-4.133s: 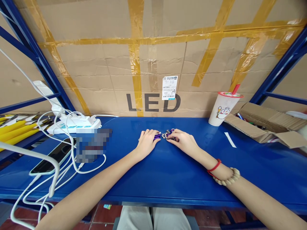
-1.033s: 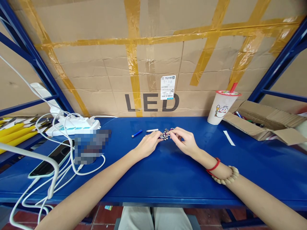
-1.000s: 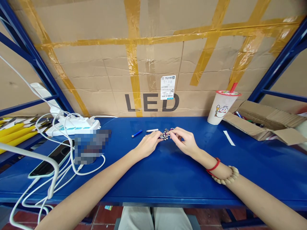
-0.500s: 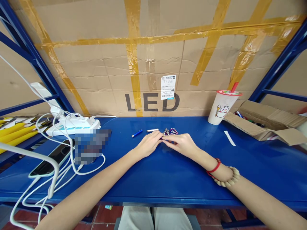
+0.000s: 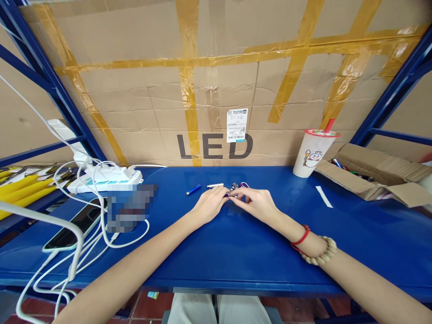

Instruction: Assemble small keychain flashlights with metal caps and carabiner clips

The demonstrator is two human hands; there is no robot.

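My left hand and my right hand meet over the middle of the blue table, fingertips together. Both are closed in a pinch around something small, mostly hidden by the fingers; a dark purple bit and a shiny bit show there. Just behind the right fingertips lies a cluster of small shiny metal pieces, beside a looped purple-and-white cord. A slim silver-white tube lies behind my left hand. To its left is a short blue tube with a silver end, touched by neither hand.
On the left, white cables tangle around a power strip and a phone. A drink cup with a red straw, a white strip and an open carton stand right. A large cardboard box backs the table.
The right hand's fingers have shifted slightly, with the index finger more arched and a gap showing above the thumb. The left hand stays nearly in place. The view has tilted slightly.
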